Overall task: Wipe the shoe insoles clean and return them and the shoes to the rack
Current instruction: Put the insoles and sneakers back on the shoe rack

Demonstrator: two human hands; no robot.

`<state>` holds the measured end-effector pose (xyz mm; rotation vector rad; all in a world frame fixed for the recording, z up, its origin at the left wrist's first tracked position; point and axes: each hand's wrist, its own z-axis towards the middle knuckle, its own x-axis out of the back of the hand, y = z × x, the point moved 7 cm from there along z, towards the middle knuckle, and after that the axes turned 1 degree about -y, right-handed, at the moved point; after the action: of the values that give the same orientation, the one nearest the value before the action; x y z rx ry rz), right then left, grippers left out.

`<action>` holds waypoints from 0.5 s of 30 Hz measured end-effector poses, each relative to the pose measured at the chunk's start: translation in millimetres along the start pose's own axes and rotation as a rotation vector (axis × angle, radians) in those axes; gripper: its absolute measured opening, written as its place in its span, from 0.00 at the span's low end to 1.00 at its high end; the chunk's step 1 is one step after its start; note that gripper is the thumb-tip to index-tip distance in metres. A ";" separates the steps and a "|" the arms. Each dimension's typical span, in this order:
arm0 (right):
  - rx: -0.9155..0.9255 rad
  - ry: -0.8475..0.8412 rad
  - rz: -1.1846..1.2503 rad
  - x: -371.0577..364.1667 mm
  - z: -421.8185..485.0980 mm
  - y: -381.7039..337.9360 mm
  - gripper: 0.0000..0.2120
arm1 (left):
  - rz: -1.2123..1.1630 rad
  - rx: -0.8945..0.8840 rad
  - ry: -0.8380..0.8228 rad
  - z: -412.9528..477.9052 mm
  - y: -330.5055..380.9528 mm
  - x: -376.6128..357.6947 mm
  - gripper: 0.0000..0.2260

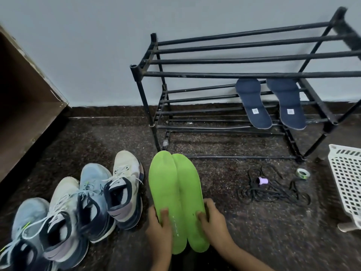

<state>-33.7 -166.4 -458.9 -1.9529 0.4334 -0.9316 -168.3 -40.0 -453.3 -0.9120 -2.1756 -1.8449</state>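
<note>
Two bright green insoles [176,192] lie side by side, held above the dark floor. My left hand [159,229] grips the left one near its heel, thumb on top. My right hand [212,220] grips the right one the same way. Two dark blue insoles [270,103] lean on the middle bars of the black metal shoe rack [244,74] against the wall. Several sneakers stand in a row at the left: a white one [127,188] nearest the green insoles, then a light blue one [93,198], another white one [62,218] and another blue one [25,231].
A tangle of black laces [273,192] with a small purple spool [262,181] lies on the floor at the right, beside a roll of tape [302,173]. A white plastic basket [346,180] sits at the right edge. A brown wooden cabinet [23,106] stands at the left.
</note>
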 end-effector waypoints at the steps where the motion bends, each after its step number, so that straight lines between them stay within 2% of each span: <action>1: 0.014 0.020 0.037 7.8 -3.5 -9.5 0.09 | -0.034 -0.036 0.003 -2.5 14.2 0.1 0.14; 5: 0.065 0.142 0.229 50.3 -11.9 -49.1 0.07 | -0.137 -0.125 -0.023 -9.0 75.4 -3.7 0.14; 7: 0.101 0.211 0.306 75.0 -7.5 -69.1 0.08 | -0.229 -0.127 -0.101 -10.3 112.4 -10.7 0.14; 9: 0.127 0.248 0.350 95.7 4.0 -88.4 0.09 | -0.351 -0.119 -0.207 -6.5 149.6 -21.3 0.19; 12: 0.091 0.203 0.460 115.8 36.5 -114.3 0.15 | -0.518 -0.036 -0.375 14.8 195.1 -40.8 0.22; 15: 0.040 0.099 0.602 127.4 78.6 -137.0 0.25 | -0.548 -0.004 -0.476 52.3 231.6 -58.6 0.26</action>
<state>100.3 -126.5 -311.8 -1.5971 0.9850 -0.6346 15.5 2.4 -297.8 -0.8887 -2.9556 -2.0027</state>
